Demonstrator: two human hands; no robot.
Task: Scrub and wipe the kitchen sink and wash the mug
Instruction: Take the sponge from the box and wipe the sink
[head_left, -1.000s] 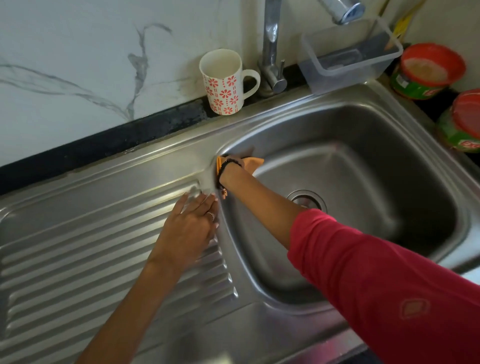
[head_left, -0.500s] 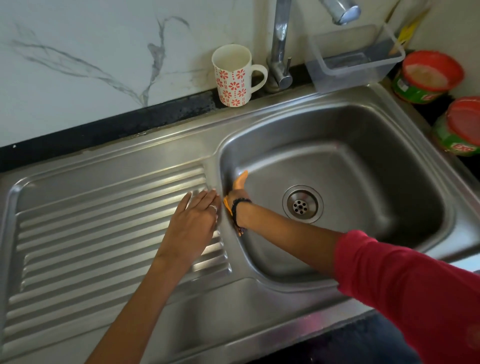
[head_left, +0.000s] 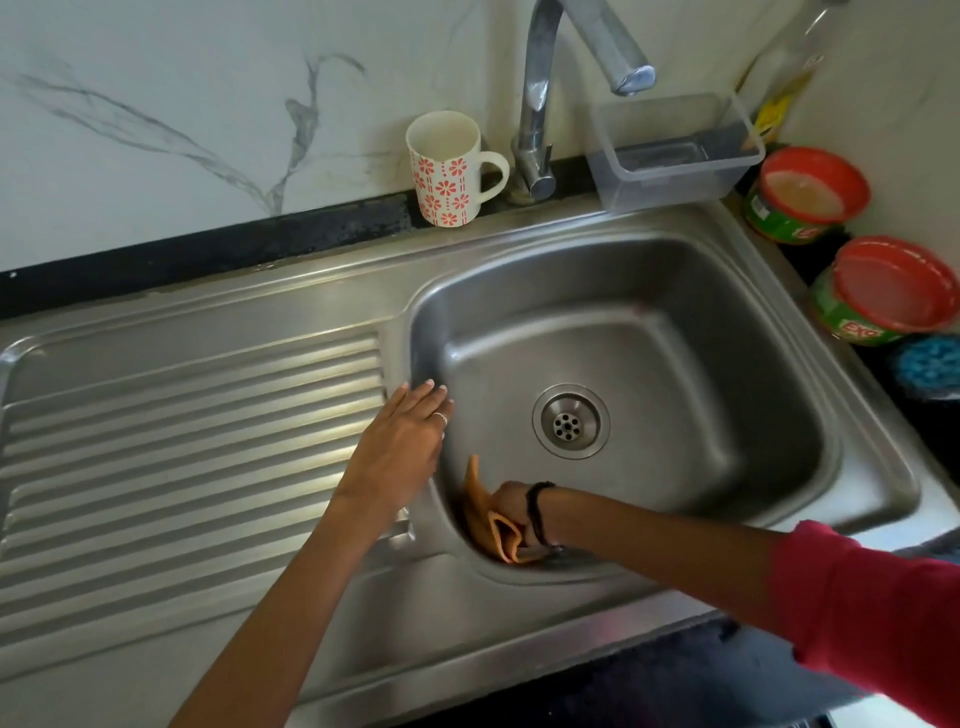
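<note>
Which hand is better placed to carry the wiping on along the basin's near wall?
The right hand: it grips the orange cloth against the sink basin's near-left corner. The left hand holds no cloth, resting flat on the basin's left rim.

Steel sink (head_left: 769, 332) with ribbed drainboard at its left; folded orange cloth (head_left: 485, 519) against its near-left wall. Flowered white mug (head_left: 447, 171) upright on the back ledge.

open basin floor (head_left: 649, 374) beneath overhanging tap (head_left: 587, 57)
</note>
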